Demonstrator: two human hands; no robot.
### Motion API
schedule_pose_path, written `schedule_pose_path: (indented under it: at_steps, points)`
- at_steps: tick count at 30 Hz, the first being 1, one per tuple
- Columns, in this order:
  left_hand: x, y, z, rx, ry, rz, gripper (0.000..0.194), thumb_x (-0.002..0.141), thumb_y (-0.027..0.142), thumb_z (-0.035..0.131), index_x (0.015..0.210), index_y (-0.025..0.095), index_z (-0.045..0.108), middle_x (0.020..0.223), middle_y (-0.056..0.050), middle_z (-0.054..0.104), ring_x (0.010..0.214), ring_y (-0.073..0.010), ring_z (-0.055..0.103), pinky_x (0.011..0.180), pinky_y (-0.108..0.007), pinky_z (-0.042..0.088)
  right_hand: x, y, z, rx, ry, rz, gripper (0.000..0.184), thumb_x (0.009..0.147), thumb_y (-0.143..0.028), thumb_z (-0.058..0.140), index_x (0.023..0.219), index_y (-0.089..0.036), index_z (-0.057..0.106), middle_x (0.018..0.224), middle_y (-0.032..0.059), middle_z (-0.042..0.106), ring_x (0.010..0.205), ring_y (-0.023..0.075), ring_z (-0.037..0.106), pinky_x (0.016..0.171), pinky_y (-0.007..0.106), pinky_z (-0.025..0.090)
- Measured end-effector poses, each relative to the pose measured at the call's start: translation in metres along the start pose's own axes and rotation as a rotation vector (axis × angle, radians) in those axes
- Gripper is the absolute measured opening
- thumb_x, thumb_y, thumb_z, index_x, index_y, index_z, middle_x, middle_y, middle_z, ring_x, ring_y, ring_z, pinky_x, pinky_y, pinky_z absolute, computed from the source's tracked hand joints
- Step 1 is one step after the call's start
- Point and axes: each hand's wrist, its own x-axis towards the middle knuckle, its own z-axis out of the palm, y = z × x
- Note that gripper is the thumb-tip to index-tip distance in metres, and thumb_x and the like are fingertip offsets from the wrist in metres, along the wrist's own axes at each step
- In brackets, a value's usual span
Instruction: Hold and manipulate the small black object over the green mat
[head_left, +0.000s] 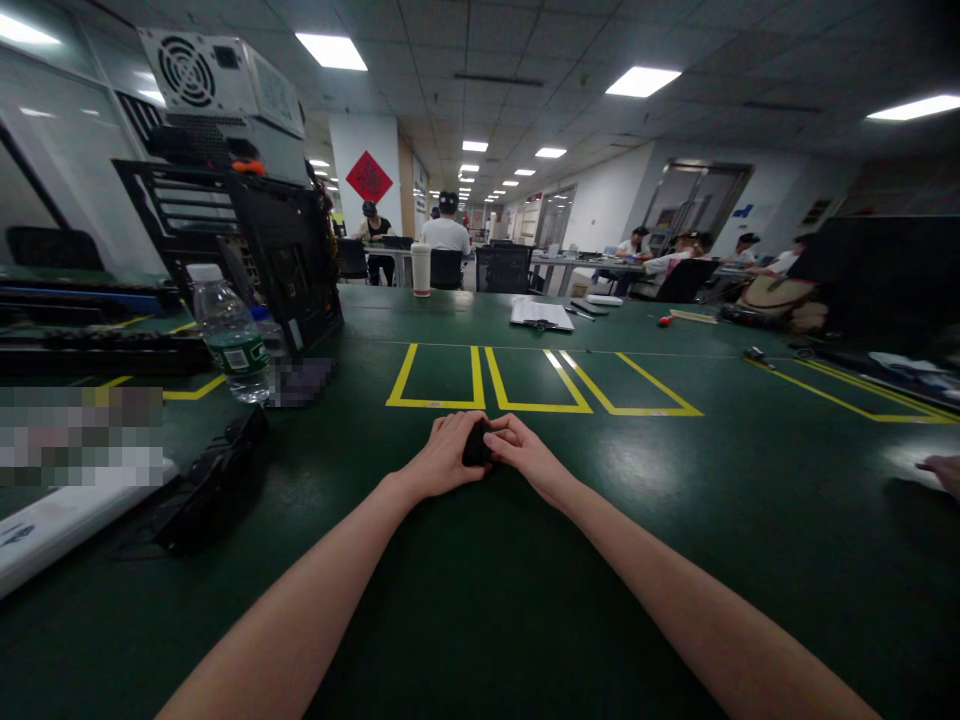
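A small black object (475,446) rests between my two hands, just in front of the yellow-taped boxes on the green table. My left hand (442,455) curls round its left side with the fingers over the top. From the right, the bent thumb and fingers of my right hand (523,452) press against it. Much of the object is covered by my fingers, so its exact kind cannot be made out. Both forearms reach forward over the green tabletop (495,620).
At left stand a water bottle (229,340), a black computer case (289,260) with power supplies on top, and a black part (206,480). Farther back are a white cup (421,270) and a clipboard (541,314). Another person's hand (941,474) shows at the right edge.
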Motion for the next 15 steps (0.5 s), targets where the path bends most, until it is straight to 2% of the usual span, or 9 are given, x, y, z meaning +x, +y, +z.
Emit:
schedule_pose_path:
  at_steps: [6, 10, 15]
  points:
    - [-0.0005, -0.0011, 0.0004, 0.0, 0.003, 0.002, 0.057, 0.064, 0.024, 0.062, 0.113, 0.022, 0.033, 0.108, -0.005, 0.048, 0.101, -0.0225, 0.045, 0.089, -0.039, 0.03, 0.0041, 0.0035, -0.0014, 0.0, -0.005, 0.003, 0.028, 0.07, -0.035, 0.058, 0.092, -0.019, 0.052, 0.093, 0.0033, 0.056, 0.091, 0.0168, 0.052, 0.081, 0.034, 0.04]
    - [-0.0003, -0.0007, -0.0001, -0.003, 0.001, 0.001, 0.056, 0.064, 0.024, 0.063, 0.111, 0.022, 0.034, 0.107, -0.005, 0.048, 0.1, -0.0227, 0.045, 0.089, -0.04, 0.03, 0.0009, -0.0012, -0.0027, 0.001, -0.028, 0.002, 0.029, 0.065, -0.029, 0.064, 0.09, -0.021, 0.052, 0.091, 0.0016, 0.057, 0.091, 0.0176, 0.053, 0.08, 0.035, 0.041]
    - [0.0005, -0.0006, 0.0006, -0.008, 0.002, -0.005, 0.056, 0.063, 0.023, 0.063, 0.111, 0.023, 0.034, 0.107, -0.005, 0.048, 0.101, -0.0233, 0.045, 0.089, -0.04, 0.03, -0.0006, -0.0003, -0.0016, 0.0, -0.01, 0.01, 0.025, 0.071, -0.036, 0.057, 0.091, -0.022, 0.052, 0.09, 0.002, 0.058, 0.088, 0.0174, 0.053, 0.08, 0.037, 0.041]
